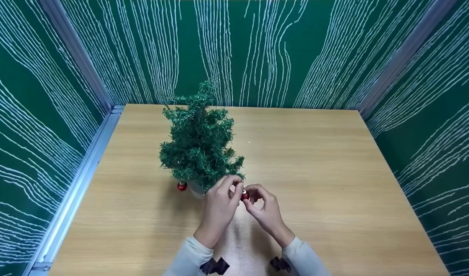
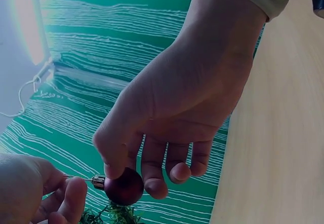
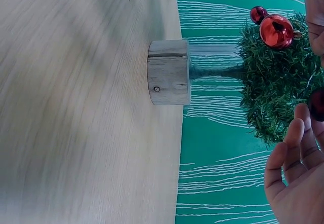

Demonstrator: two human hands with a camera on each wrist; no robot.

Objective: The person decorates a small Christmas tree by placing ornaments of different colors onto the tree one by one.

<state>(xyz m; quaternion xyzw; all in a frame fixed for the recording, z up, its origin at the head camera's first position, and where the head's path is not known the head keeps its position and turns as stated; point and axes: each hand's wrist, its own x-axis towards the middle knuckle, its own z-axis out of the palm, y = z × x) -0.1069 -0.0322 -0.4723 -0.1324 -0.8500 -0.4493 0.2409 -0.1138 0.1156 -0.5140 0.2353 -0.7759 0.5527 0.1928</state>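
Note:
A small red Christmas bauble (image 1: pixel 245 195) is between my two hands, just in front of the artificial Christmas tree (image 1: pixel 200 142). My right hand (image 1: pixel 266 211) pinches the ball between thumb and forefinger; in the left wrist view its other fingers hang loosely bent beside the bauble (image 2: pixel 124 187). Meeting it from the other side, my left hand (image 1: pixel 222 203) pinches the thin hanging loop (image 2: pixel 77 176) that comes out of the metal cap (image 2: pixel 98 182). Close behind the fingertips are the tree's lower right branches. The right wrist view cuts off most of the left hand (image 3: pixel 315 26).
Two red baubles hang on the tree's left side, a shiny larger one (image 3: pixel 277 31) and a smaller one (image 3: pixel 258 14). A round wooden block (image 3: pixel 168 77) carries the trunk on the wooden table (image 1: pixel 315 165). Green walls (image 1: pixel 253 50) with white lines enclose the table.

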